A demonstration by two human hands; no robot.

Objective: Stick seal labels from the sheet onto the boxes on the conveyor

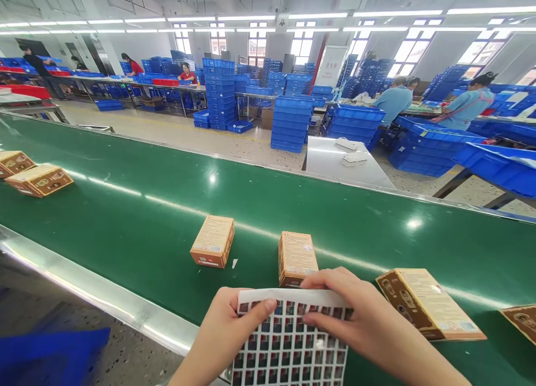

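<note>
Gridded sticker sheet (288, 352) is sitting at 6 o'clock in view, over the near side of the green conveyor belt (125, 229). Left hand (232, 324) is holding its upper-left edge, thumb lying on the top rows. Right hand (355, 310) is working at 1 o'clock on the sheet, thumb over the printed squares, index above the blank margin, narrow gap between; can't tell if it's gripping anything.

Handling, my read: left thumb should be pressing close to where the right is working, so the sheet is staying taut and not curling. Right should be using fingertips only, off the printed faces. Watch the nearest brown carton (298, 252) at 12 o'clock: right fingers are overlapping it in view, contact unclear.
</note>
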